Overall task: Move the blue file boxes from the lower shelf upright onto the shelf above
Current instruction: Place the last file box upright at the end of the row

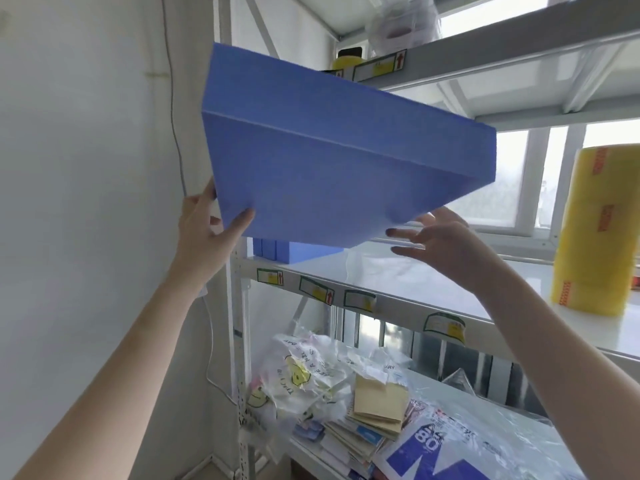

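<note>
A large blue file box [322,161] hangs tilted in the air in front of the white metal rack, above the middle shelf [398,282]. My left hand [204,226] grips its lower left corner, thumb on the front face. My right hand [440,237] is under the box's lower right edge with fingers spread, touching or nearly touching it. More blue file boxes [294,252] stand upright at the left end of the middle shelf, mostly hidden behind the held box.
A tall yellow roll [595,230] stands on the middle shelf at right. The upper shelf beam [502,53] runs just above the box. Plastic bags, envelopes and papers [346,393] crowd the lower shelf. A white wall is at left.
</note>
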